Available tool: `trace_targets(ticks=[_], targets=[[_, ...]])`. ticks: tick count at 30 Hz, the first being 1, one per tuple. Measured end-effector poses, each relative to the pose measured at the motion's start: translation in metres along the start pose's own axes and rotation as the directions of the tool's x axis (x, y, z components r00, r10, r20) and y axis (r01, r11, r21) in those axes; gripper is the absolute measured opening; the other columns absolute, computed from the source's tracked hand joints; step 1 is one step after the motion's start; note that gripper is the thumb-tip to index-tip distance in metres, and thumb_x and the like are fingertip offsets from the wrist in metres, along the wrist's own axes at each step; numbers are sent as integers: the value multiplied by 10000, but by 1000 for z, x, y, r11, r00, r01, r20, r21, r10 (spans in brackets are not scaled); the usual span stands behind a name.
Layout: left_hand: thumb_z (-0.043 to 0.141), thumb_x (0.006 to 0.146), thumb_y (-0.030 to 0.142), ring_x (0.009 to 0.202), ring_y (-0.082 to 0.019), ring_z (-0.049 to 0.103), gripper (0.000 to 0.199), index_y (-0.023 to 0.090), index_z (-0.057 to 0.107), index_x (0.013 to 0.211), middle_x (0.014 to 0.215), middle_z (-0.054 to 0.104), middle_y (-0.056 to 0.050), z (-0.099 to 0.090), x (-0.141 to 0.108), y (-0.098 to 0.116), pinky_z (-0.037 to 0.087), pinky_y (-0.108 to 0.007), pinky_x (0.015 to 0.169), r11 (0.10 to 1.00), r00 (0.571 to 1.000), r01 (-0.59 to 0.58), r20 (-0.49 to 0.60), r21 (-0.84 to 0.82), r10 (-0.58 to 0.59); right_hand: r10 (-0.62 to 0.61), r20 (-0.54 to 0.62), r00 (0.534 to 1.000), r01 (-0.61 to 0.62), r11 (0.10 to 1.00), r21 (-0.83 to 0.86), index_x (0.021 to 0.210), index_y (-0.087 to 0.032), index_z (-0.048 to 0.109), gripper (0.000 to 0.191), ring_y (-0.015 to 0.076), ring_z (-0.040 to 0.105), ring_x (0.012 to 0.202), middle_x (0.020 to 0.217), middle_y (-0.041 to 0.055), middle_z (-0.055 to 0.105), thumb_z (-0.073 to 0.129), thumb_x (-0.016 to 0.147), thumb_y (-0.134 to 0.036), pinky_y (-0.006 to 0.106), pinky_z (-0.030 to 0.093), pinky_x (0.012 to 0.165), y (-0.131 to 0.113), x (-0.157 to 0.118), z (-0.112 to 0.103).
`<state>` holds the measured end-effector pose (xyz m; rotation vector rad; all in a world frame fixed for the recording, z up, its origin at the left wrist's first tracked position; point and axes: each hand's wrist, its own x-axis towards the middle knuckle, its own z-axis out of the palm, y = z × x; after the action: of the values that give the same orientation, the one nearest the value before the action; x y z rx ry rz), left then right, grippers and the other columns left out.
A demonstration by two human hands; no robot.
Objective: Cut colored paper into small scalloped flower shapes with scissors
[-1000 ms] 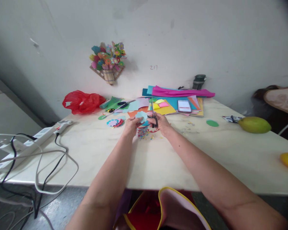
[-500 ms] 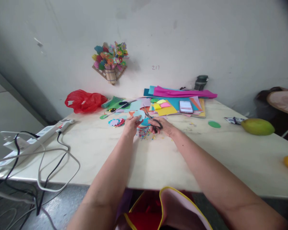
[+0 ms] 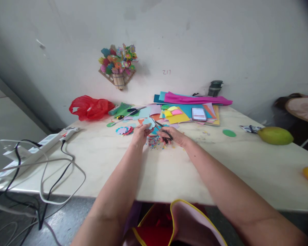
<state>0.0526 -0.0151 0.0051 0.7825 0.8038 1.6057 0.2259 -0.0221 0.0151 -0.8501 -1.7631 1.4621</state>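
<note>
One blue paper pc in L hand, scissors in R hand.

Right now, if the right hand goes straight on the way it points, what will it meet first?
Beyond the scissors it holds, the right hand would probably meet the light blue paper in the left hand. Depth is unclear; the blades may already touch it.
</note>
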Motion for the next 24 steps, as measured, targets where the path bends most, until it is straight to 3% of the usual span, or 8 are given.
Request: trace_targets(ticks=[24], targets=[[742, 536, 148, 644, -144, 660, 183, 133, 624, 676, 684, 680, -28, 4, -1, -1, 546, -285, 714, 1000, 999, 13, -42, -7, -13, -11, -30, 999, 10, 1000, -16, 689, -166, 562, 277, 78, 511, 395, 535, -13, 589, 724, 704, -390, 156, 294, 302, 4, 3, 5]])
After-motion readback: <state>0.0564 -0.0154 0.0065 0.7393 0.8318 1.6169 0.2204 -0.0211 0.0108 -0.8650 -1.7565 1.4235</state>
